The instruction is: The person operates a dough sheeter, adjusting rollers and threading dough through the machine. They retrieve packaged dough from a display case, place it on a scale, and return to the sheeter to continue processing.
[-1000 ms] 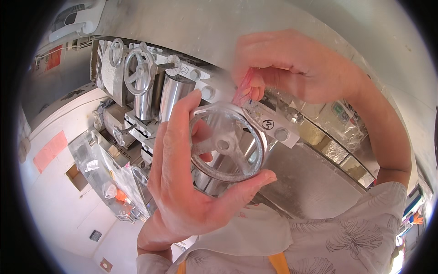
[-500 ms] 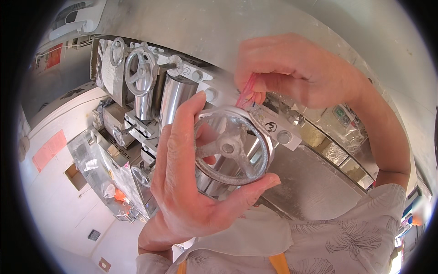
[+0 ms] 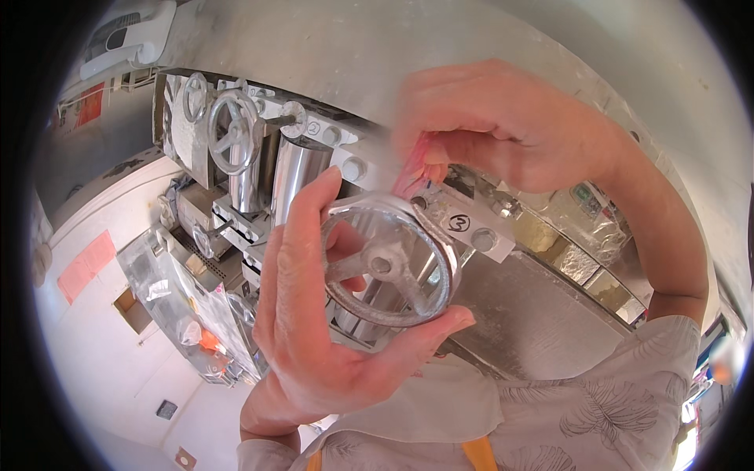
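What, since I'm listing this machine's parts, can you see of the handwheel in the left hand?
The handwheel is silver-grey and looks metal, with a round rim, three spokes and a hub with a darker round centre. The rim's face looks dull, its outer edge shinier. It faces the camera, slightly tilted. The left hand curls around its left side, thumb along the lower rim; whether the pink strip above touches it is unclear.

In the upper left is a white plastic thing (image 3: 140, 41), with a red sheet (image 3: 89, 106) below it. Far left, a flat pink sheet (image 3: 85, 267) sits near a brown square (image 3: 133, 308). Lower left, a bright orange thing (image 3: 210, 341) is on a shiny surface (image 3: 149, 263), above a little dark square (image 3: 166, 409).
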The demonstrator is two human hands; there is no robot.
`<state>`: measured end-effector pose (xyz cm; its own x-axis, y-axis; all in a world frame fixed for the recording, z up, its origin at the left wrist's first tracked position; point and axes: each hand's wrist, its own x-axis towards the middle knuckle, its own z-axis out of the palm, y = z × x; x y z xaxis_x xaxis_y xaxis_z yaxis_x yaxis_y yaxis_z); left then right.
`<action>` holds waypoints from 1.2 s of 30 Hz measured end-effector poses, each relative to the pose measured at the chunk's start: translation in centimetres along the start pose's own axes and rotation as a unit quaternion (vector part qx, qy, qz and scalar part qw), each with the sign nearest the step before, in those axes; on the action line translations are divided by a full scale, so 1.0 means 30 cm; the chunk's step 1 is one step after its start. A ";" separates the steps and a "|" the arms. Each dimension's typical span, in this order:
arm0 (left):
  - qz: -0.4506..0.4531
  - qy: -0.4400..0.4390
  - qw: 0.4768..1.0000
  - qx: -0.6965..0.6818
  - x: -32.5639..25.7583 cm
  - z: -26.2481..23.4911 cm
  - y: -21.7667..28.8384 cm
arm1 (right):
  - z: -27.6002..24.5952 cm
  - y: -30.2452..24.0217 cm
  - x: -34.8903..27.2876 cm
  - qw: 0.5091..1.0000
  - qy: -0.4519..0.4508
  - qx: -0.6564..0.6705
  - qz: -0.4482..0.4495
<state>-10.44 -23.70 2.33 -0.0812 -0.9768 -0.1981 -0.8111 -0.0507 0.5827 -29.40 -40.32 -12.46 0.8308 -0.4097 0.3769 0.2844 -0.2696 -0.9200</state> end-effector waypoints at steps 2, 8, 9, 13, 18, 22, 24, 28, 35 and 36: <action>-0.008 0.001 1.000 -0.003 -0.001 0.002 0.000 | 0.002 0.003 0.000 1.000 0.000 -0.008 -0.009; -0.055 -0.010 0.998 -0.002 -0.014 0.002 0.007 | 0.001 -0.001 -0.001 1.000 0.000 -0.006 -0.001; -0.054 -0.006 0.999 -0.003 -0.014 0.004 0.006 | 0.002 -0.001 -0.002 1.000 0.001 -0.012 -0.004; -0.043 0.011 0.999 -0.008 -0.014 0.011 -0.001 | 0.004 0.002 -0.015 1.000 0.005 0.014 0.012; -0.098 0.028 0.993 -0.053 -0.011 0.018 0.025 | 0.005 0.011 -0.015 0.999 0.002 0.031 0.021; -0.083 0.031 0.994 -0.058 -0.006 0.025 0.024 | 0.021 0.006 -0.011 0.997 0.027 0.058 0.042; -0.061 0.006 0.998 -0.015 -0.001 0.004 0.024 | 0.014 0.002 -0.014 0.997 0.026 0.056 0.049; -0.061 0.016 0.996 -0.069 -0.014 0.026 0.004 | 0.004 0.011 -0.004 1.000 -0.004 0.006 0.009; -0.016 0.003 1.000 -0.018 0.008 0.016 0.011 | 0.003 0.004 -0.002 0.999 0.004 0.029 0.016; -0.014 0.005 1.000 -0.006 0.013 0.013 0.021 | 0.001 -0.004 -0.001 0.999 0.005 0.032 0.024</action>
<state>-11.21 -24.04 2.31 -0.0538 -0.9769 -0.2067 -0.8057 -0.0798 0.5869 -29.42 -40.24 -12.37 0.8398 -0.4288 0.3329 0.2747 -0.1933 -0.9419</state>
